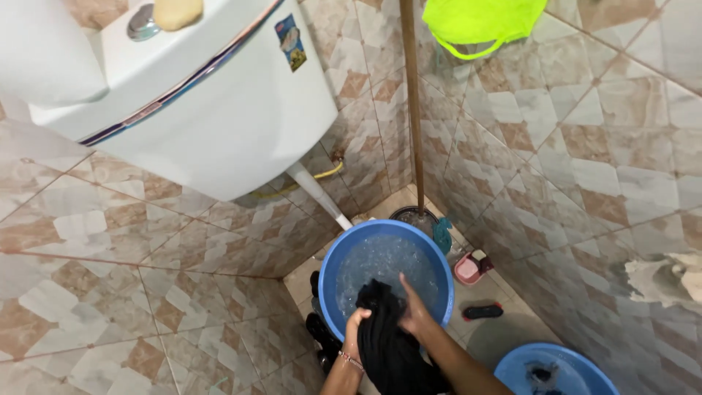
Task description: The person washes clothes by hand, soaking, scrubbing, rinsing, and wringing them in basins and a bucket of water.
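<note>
now both hands, left point(356, 327) and right point(413, 311), clenched on black cloth point(384, 344) over blue basin point(333, 260); risk: soapy water slops over rim, wet floor slippery.

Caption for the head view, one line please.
Both hands, left hand and right hand, grip a black garment over a blue basin of soapy water beside a white toilet tank.

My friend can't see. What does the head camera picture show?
Two hands, left hand and right hand, hold a black cloth over a blue basin of soapy water on a tiled bathroom floor. A white toilet tank hangs above, and a second blue basin sits at the lower right.
</note>
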